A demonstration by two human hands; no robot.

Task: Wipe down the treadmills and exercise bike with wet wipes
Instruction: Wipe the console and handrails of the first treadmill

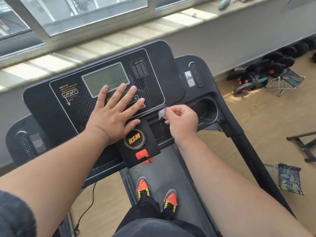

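I stand on the belt of a black treadmill, facing its console (pixel 153 53). My left hand (pixel 114 110) lies flat with fingers spread on the button panel, just below the grey display screen (pixel 106 77). My right hand (pixel 181 120) pinches a small crumpled white wet wipe (pixel 162 113) between thumb and fingers, at the lower right edge of the console panel, beside the round cup holder (pixel 207 110). A round HSM logo (pixel 135 138) and a red safety key (pixel 142 154) sit below my left hand.
A sunlit window ledge (pixel 119 36) runs behind the console. On the wooden floor to the right lie black dumbbells (pixel 266 69), a folding stool (pixel 289 79), a second patterned stool (pixel 289 178) and a dark metal frame (pixel 304 142). A black cable (pixel 89 207) trails at the lower left.
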